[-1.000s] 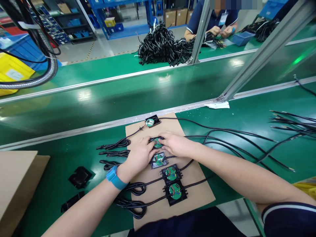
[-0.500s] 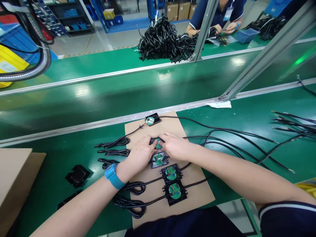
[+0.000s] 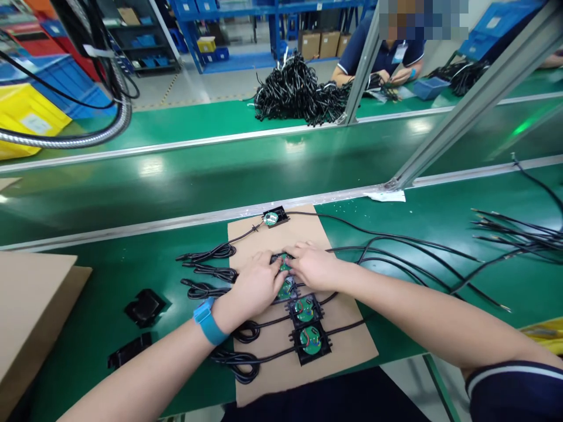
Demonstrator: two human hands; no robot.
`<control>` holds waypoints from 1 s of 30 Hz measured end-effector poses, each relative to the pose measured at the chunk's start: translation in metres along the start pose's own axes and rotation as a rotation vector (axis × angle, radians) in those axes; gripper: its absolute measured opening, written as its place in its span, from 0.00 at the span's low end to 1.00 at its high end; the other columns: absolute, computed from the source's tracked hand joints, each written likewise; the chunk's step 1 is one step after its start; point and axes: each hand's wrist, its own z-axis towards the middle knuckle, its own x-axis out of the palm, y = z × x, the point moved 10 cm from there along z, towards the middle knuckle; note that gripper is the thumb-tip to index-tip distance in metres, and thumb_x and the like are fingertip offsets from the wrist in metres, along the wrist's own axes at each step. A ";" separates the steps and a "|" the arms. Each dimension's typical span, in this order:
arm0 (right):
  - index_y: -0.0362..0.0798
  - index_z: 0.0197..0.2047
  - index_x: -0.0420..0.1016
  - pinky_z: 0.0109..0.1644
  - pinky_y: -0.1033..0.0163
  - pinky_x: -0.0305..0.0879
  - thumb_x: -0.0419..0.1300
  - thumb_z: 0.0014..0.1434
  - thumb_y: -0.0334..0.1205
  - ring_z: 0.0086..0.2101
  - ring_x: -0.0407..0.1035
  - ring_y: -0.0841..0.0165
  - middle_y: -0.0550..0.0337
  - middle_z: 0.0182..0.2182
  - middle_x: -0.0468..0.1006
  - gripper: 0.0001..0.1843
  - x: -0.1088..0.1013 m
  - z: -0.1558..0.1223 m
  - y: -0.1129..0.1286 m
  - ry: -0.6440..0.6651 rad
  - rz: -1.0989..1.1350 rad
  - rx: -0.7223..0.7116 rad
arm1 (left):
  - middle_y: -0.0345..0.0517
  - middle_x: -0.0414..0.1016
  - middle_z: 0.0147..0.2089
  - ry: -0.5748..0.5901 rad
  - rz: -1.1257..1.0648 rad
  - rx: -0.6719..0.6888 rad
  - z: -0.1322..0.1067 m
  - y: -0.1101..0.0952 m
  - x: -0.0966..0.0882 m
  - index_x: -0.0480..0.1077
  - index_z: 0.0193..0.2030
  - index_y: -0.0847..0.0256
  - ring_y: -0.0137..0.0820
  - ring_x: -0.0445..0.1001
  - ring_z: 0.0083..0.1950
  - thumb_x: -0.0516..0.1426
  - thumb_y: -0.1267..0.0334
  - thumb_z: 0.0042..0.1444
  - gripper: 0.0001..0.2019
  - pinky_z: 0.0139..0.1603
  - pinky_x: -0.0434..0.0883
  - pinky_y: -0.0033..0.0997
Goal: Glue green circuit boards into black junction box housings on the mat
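Note:
A brown cardboard sheet (image 3: 303, 363) lies on the green bench and carries a row of small black housings with round green circuit boards and black cables. My left hand (image 3: 255, 284), with a blue wristband, and my right hand (image 3: 313, 265) meet over the second housing from the far end (image 3: 284, 263), fingers curled and pinching at its board. Most of that housing is hidden by my fingers. Three more housings lie nearer me, the closest one (image 3: 311, 341) fully visible. One housing (image 3: 273, 217) sits at the sheet's far edge.
Loose black covers (image 3: 144, 306) lie left of the sheet, beside a cardboard box (image 3: 30, 316). Black cables (image 3: 505, 234) fan out to the right. A conveyor belt (image 3: 220, 170) runs beyond. A person across it handles cables by a large cable pile (image 3: 299, 91).
Both hands stay on the same housing, fingers shifting slightly. The head camera has moved a little, so the scene sits slightly lower and to the right.

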 end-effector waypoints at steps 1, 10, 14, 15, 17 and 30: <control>0.44 0.53 0.79 0.55 0.50 0.62 0.55 0.69 0.39 0.51 0.67 0.56 0.45 0.58 0.74 0.16 -0.007 0.001 -0.002 -0.032 0.065 -0.004 | 0.56 0.74 0.49 -0.056 -0.042 -0.007 0.000 0.008 -0.007 0.74 0.52 0.63 0.43 0.73 0.52 0.51 0.56 0.69 0.16 0.55 0.71 0.45; 0.39 0.47 0.77 0.55 0.52 0.62 0.56 0.61 0.28 0.49 0.67 0.55 0.41 0.45 0.76 0.13 -0.046 0.066 -0.121 -0.260 0.063 0.402 | 0.53 0.78 0.47 -0.158 -0.192 -0.209 0.067 0.120 -0.013 0.71 0.47 0.62 0.44 0.75 0.50 0.66 0.61 0.55 0.16 0.50 0.70 0.40; 0.43 0.44 0.77 0.51 0.59 0.63 0.55 0.62 0.27 0.45 0.69 0.61 0.49 0.43 0.77 0.11 -0.037 0.073 -0.125 -0.240 0.110 0.354 | 0.45 0.79 0.36 -0.185 -0.303 -0.226 0.068 0.123 -0.024 0.73 0.35 0.60 0.36 0.75 0.39 0.58 0.60 0.62 0.07 0.42 0.68 0.33; 0.43 0.46 0.76 0.52 0.60 0.62 0.54 0.64 0.27 0.46 0.69 0.62 0.49 0.44 0.77 0.12 -0.037 0.069 -0.120 -0.242 0.118 0.335 | 0.45 0.79 0.35 -0.204 -0.312 -0.229 0.066 0.122 -0.031 0.73 0.36 0.60 0.35 0.75 0.37 0.56 0.59 0.64 0.09 0.40 0.67 0.32; 0.43 0.50 0.75 0.53 0.60 0.62 0.51 0.67 0.29 0.48 0.69 0.63 0.49 0.47 0.76 0.13 -0.037 0.059 -0.109 -0.246 0.115 0.300 | 0.44 0.78 0.33 -0.220 -0.310 -0.235 0.065 0.121 -0.042 0.74 0.36 0.61 0.33 0.73 0.34 0.54 0.58 0.65 0.11 0.38 0.64 0.31; 0.47 0.41 0.80 0.41 0.62 0.61 0.54 0.70 0.37 0.39 0.75 0.63 0.53 0.40 0.84 0.13 -0.051 0.045 -0.085 -0.254 0.087 0.246 | 0.42 0.77 0.34 -0.076 -0.381 -0.296 0.119 0.133 -0.025 0.71 0.39 0.59 0.33 0.73 0.34 0.63 0.53 0.56 0.12 0.34 0.62 0.30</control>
